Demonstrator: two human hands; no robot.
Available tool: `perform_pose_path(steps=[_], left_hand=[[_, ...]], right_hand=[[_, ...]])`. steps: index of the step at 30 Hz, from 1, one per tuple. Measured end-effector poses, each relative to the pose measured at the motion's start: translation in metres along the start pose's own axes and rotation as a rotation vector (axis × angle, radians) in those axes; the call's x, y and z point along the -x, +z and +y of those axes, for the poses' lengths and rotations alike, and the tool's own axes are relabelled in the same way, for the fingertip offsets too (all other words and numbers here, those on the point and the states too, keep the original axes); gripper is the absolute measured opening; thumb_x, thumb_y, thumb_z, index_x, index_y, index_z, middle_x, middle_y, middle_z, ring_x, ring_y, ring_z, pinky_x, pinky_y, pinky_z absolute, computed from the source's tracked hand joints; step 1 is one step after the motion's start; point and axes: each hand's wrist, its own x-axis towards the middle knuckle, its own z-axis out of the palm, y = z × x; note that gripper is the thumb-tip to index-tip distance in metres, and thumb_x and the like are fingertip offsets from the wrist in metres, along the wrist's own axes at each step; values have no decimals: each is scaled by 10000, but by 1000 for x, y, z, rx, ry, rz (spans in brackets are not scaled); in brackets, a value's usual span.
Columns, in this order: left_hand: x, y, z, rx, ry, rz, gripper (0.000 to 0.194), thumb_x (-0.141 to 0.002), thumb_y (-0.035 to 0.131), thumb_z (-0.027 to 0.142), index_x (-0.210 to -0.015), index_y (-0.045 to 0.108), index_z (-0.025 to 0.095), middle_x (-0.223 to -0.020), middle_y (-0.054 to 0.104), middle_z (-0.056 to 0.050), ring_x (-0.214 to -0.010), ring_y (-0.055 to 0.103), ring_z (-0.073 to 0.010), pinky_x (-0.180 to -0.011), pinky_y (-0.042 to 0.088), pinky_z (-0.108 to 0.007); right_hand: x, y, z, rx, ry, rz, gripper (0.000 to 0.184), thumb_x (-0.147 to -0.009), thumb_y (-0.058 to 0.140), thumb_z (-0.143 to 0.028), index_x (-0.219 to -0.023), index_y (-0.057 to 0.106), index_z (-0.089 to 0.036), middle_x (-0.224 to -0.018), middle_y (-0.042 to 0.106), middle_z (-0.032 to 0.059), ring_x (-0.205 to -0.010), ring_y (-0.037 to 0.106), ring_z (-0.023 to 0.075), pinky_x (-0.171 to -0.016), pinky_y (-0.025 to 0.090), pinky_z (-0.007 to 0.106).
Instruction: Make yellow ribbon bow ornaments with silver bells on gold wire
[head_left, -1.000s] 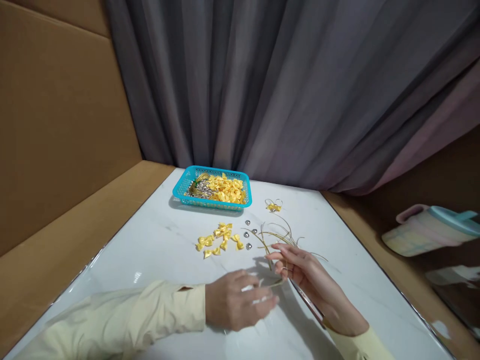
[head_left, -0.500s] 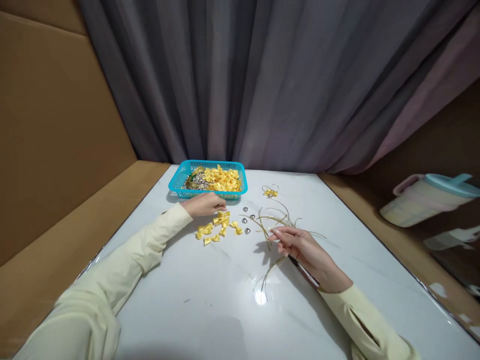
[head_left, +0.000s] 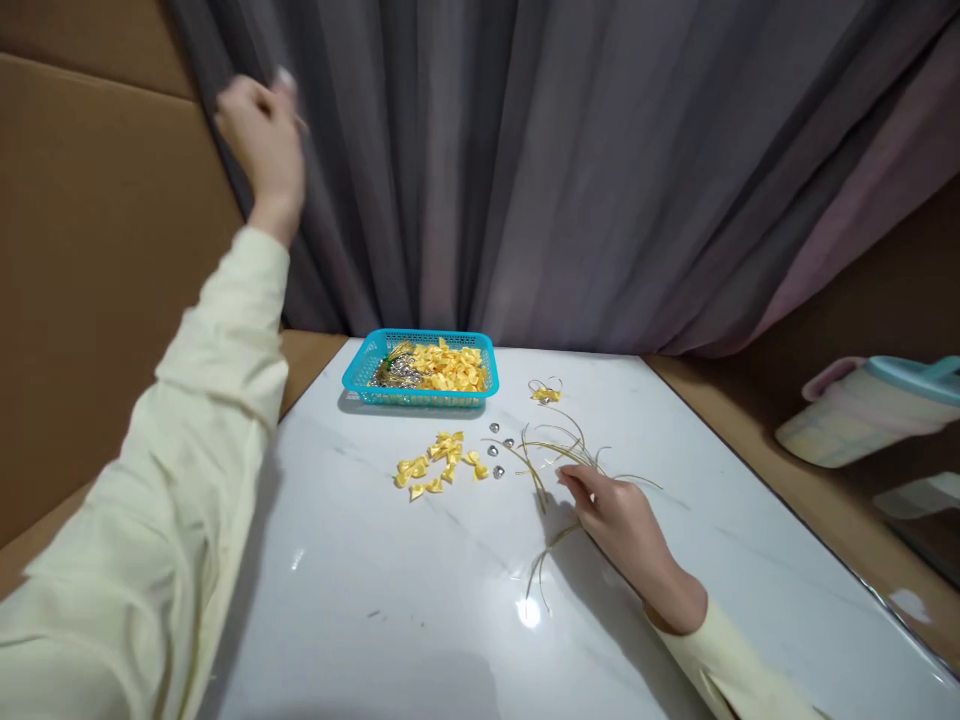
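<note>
My left hand (head_left: 262, 140) is raised high at the upper left, fingers closed against the edge of the grey curtain (head_left: 570, 170); motion blurs it. My right hand (head_left: 616, 515) rests on the white table (head_left: 360, 580), fingers curled over a bundle of thin golden cords (head_left: 551, 455). One loose cord loop (head_left: 541, 570) lies just below that hand. Several small yellow bows (head_left: 439, 465) and a few silver heart beads (head_left: 499, 452) lie scattered to the left of the cords.
A turquoise basket (head_left: 420, 369) with yellow bows and silver pieces stands at the table's back. A finished bow on a cord (head_left: 545, 390) lies to its right. Cardboard walls (head_left: 97, 280) flank the table. A pastel lidded jug (head_left: 870, 405) is at the right.
My left hand left the bows near the basket and rose up to the curtain's edge. My right hand lowered onto the cords and shifted slightly towards me.
</note>
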Motion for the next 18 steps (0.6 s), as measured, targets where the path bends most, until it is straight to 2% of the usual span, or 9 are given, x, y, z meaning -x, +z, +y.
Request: perform_pose_path(steps=[1,2,4,6,8,10,12,15,18], left_hand=[[28,12,7,-15,-9,-13,340,-1007,171,169,-818,445,101,-617,265,60,-595,195,-95,-551,169,-242],[59,25,16,-23,-8,-77,305,-980,305,214,-739,464,117,-592,305,64,-578,239,-89,-551,186,-237],[128,49,38,-13,31,-327,282,-876,499,229,-607,483,145,-519,382,66,-508,315,-84,-513,218,-229],[190,64,61,8,89,-552,266,-799,571,212,-554,485,160,-504,444,53,-479,370,-94,-490,238,-230],[234,70,78,14,118,-701,225,-816,551,231,-605,506,166,-602,525,17,-503,433,-116,-497,268,-241],[258,71,86,-60,57,-888,143,-869,479,249,-760,525,169,-762,546,-26,-566,485,-148,-525,309,-260],[268,71,86,-60,13,-966,114,-874,474,273,-828,507,174,-842,533,-48,-626,511,-176,-554,340,-279],[271,75,77,29,0,-974,105,-872,449,254,-808,497,186,-851,521,-55,-665,507,-194,-585,360,-296],[272,81,72,74,-9,-936,150,-871,401,202,-764,505,190,-809,529,-55,-655,492,-190,-600,368,-300]], right_hand=[[1,0,1,51,-32,22,213,-759,506,-366,-771,629,-192,-618,624,52,-496,495,174,-527,327,283],[2,0,2,96,-62,33,204,-765,493,-358,-774,624,-201,-578,601,37,-475,474,172,-521,306,279],[3,-2,3,160,-106,31,199,-781,472,-352,-771,612,-212,-515,555,12,-435,436,164,-509,277,273],[3,-4,2,196,-134,26,197,-795,459,-348,-764,601,-216,-498,538,3,-420,419,160,-505,266,270],[3,-6,3,210,-150,15,183,-797,463,-337,-762,598,-218,-514,551,5,-418,416,155,-508,268,271],[2,-8,3,203,-151,-5,159,-791,482,-317,-753,603,-221,-521,562,5,-414,413,150,-511,275,273],[1,-9,3,173,-139,-28,133,-777,507,-292,-736,615,-226,-525,571,5,-414,413,146,-515,282,276],[1,-7,1,82,-100,-65,109,-761,544,-281,-712,629,-234,-544,595,7,-440,454,152,-526,313,284],[3,0,-3,-62,-33,-154,158,-764,576,-342,-677,632,-222,-593,645,19,-462,526,155,-515,365,283]])
